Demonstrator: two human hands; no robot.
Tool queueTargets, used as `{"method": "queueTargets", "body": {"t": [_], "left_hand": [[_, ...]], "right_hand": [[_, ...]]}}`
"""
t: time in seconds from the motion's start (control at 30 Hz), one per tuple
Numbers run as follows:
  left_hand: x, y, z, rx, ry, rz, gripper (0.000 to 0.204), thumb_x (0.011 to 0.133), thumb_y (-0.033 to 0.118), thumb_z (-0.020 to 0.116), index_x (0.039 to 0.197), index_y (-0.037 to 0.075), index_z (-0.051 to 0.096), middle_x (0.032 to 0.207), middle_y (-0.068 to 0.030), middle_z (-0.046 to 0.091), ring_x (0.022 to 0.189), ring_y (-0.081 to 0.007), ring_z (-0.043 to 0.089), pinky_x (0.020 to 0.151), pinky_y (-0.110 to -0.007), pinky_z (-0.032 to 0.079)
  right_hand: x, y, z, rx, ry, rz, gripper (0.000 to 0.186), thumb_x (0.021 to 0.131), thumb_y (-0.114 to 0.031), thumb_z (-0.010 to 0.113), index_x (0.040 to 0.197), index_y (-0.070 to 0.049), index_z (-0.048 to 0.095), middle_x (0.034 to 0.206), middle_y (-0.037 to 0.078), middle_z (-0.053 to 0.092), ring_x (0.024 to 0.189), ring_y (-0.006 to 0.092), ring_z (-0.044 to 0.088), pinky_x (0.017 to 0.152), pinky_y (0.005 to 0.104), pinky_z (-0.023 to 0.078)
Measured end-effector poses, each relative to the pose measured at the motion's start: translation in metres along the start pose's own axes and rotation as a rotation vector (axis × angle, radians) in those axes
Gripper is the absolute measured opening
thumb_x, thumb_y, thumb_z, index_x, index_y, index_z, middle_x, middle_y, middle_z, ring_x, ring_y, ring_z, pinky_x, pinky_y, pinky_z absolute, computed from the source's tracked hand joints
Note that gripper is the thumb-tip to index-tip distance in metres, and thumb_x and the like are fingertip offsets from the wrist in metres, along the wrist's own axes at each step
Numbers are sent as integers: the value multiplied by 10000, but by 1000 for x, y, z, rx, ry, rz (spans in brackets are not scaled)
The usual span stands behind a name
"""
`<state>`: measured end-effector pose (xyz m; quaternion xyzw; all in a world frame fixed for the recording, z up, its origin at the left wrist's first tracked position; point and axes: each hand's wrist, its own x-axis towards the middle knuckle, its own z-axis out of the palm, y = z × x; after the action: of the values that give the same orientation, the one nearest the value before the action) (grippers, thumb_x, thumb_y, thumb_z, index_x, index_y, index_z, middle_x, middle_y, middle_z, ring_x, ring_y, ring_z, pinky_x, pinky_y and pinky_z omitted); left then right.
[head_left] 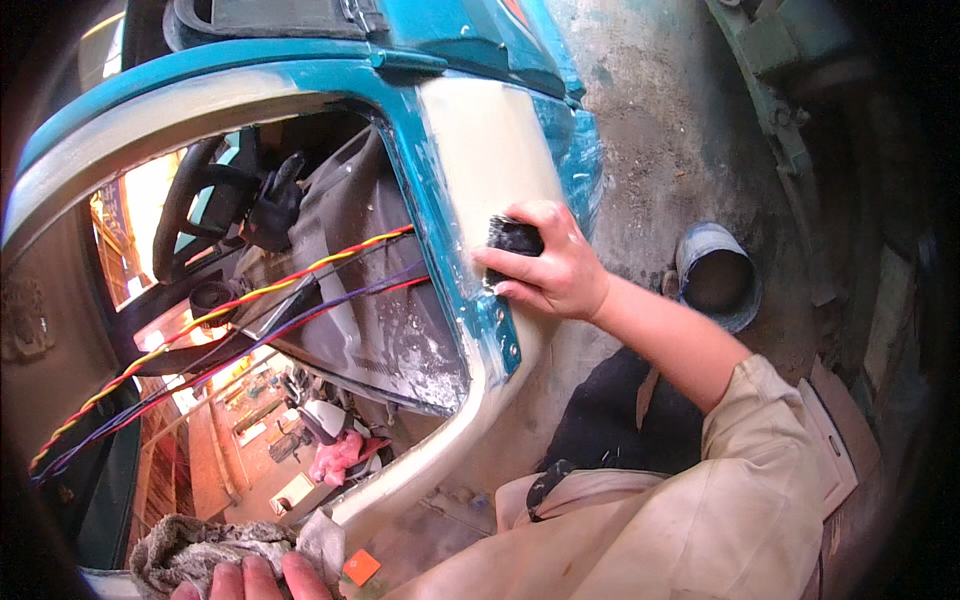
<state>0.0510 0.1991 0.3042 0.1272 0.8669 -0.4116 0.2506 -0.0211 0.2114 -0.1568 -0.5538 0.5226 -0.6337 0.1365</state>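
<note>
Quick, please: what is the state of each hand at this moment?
Left hand: mostly out of view, fingers resting on a grey rag; grip cannot be told.
Right hand: closed on a dark sanding block, pressed to the cream door pillar.

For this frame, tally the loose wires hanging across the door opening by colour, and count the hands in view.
Red-and-yellow twisted wire: 1
Purple wire: 1
Red wire: 1
Wires in total: 3

Hands: 2, the right hand gripping a dark sanding block on the filler-coated door pillar, the left hand on a grey rag.
</note>
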Motion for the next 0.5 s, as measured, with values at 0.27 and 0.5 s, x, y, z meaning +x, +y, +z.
{"method": "queueTargets", "body": {"t": [0.27, 0.5], "left_hand": [[-6, 6, 6, 36, 84, -32, 107, 1004, 236, 744, 911, 194, 776, 841, 47, 745, 797, -139, 706, 760, -378, 554], [-6, 6, 2, 63, 78, -43, 85, 1006, 243, 747, 945, 196, 782, 866, 50, 747, 811, -140, 710, 783, -387, 572]], "right_hand": [[4, -16, 5, 54, 177, 137, 713, 822, -412, 885, 1377, -15, 679, 1294, 164, 639, 1127, 369, 632, 1024, 472, 495], [87, 33, 17, -113, 310, 157, 604, 897, -374, 839, 1382, -39, 710, 1280, 170, 650, 1133, 374, 616, 1024, 457, 500]]}}
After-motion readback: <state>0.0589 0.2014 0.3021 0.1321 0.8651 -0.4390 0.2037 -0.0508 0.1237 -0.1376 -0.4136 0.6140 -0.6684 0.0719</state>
